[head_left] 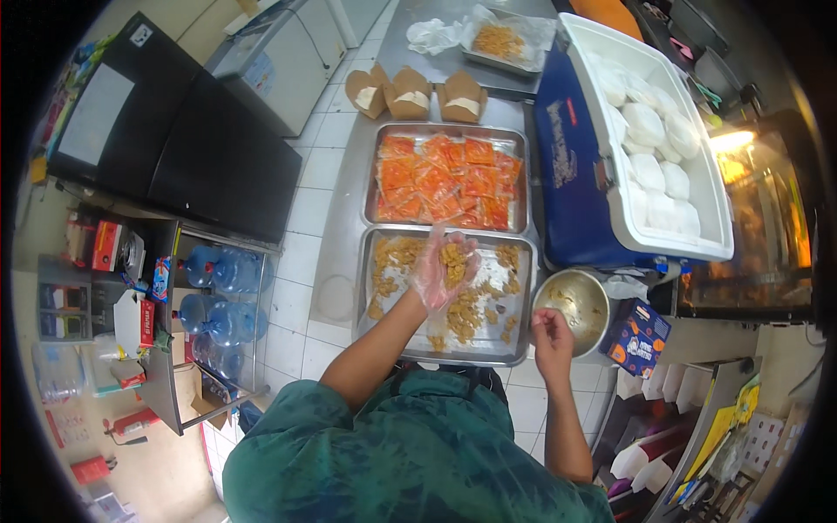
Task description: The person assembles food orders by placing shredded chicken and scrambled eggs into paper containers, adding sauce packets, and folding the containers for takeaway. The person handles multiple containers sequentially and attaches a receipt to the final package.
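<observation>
My left hand [433, 277], in a clear plastic glove, is palm up over the nearer metal tray [370, 336]. Small golden-brown fried pieces [454, 264] lie cupped in its palm. More such crumbly pieces are scattered across that tray. My bare right hand [554, 343] is at the near left side of a round metal bowl [586, 292], fingers curled closed. Whether it pinches anything is hidden. Directly beyond the nearer tray, a second metal tray [373, 187] holds many flat clear sachets [436, 179] of orange-red contents.
Three brown cardboard boxes [411, 93] stand open behind the trays. At the right sits a blue cooler [558, 166] full of white wrapped bundles [645, 126]. A dark blue printed box [636, 338] is beside the bowl. Farther back, a lined tray [501, 45] holds orange-brown food.
</observation>
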`<state>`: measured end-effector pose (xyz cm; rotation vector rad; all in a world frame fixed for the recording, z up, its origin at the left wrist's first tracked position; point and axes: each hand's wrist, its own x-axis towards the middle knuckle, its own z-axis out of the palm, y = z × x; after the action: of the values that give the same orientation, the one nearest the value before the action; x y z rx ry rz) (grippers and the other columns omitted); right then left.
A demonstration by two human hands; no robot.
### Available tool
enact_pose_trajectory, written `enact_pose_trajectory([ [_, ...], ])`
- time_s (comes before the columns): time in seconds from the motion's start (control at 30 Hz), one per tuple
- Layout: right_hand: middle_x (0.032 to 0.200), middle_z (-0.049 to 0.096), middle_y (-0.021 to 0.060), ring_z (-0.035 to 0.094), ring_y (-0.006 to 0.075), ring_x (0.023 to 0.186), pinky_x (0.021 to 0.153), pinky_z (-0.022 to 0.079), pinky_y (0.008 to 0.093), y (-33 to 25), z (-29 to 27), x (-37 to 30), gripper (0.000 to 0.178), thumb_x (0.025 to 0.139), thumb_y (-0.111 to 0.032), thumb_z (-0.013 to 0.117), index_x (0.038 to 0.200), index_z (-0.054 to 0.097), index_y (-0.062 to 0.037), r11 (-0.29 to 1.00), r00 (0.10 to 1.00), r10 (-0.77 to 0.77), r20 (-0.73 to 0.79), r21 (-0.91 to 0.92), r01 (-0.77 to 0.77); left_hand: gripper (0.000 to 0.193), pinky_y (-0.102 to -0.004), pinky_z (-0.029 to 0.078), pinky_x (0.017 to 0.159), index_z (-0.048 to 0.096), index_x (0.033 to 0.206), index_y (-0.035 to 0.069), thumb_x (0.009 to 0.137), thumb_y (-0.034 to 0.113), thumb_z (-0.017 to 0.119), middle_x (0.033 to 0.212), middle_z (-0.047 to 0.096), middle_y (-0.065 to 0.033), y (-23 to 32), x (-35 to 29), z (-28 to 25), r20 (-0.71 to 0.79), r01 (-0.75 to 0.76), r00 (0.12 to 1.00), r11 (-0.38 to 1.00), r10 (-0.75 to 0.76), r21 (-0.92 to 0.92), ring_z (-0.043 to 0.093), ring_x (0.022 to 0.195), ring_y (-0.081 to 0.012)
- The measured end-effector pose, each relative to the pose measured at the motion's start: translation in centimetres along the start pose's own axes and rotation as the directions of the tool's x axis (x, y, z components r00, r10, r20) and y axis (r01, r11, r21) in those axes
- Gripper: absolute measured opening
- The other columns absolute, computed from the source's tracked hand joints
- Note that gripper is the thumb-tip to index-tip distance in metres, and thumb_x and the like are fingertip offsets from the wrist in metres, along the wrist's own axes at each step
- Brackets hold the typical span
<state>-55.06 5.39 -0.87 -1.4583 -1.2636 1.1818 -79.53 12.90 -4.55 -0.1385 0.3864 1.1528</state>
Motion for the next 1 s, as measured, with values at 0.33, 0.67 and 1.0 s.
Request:
enact_pose_trajectory([
  [0.33,0.078,0.061,0.0052,0.056,0.0101,0.069,0.063,0.045,0.0252,-5.5,18.1,14.5,0.016,0.088,-0.016,0.061,0.094,0.060,-0.0012,0.956,0.947,-0.254,0.197,-0.098,0.277,0.025,-0.0199,0.034,0.038,0.051,0.107,0.012,0.094,0.033,0.052,0.087,0.051,-0.0042,12.7,-5.1,-2.7,-0.010,-0.072,0.997,0.959,0.077,0.273,0.046,0.055,-0.0109],
  [0.67,0.127,0.047,0.0199,0.060,0.0315,0.092,0.079,0.049,0.0422,-6.6,41.1,30.8,0.057,0.079,-0.016,0.065,0.128,0.041,-0.0020,0.692,0.815,-0.502,0.289,-0.431,0.579,0.024,-0.0243,0.047,0.046,0.053,0.106,0.008,0.093,0.028,0.051,0.087,0.056,-0.0067,30.6,-14.2,-8.0,-0.167,-0.254,0.936,0.924,0.309,0.287,0.055,0.065,-0.0155],
  [1.0,0.085,0.063,0.0251,0.061,0.0409,0.082,0.076,0.047,0.0471,-2.4,45.0,37.8,0.020,0.081,-0.014,0.055,0.081,0.066,0.0027,0.640,0.920,-0.341,0.195,-0.668,0.379,0.028,-0.0262,0.051,0.054,0.051,0.119,0.008,0.093,0.021,0.054,0.107,0.056,-0.0119,34.3,-22.0,-12.7,-0.307,-0.334,0.849,0.887,0.430,0.318,0.059,0.081,-0.0207],
])
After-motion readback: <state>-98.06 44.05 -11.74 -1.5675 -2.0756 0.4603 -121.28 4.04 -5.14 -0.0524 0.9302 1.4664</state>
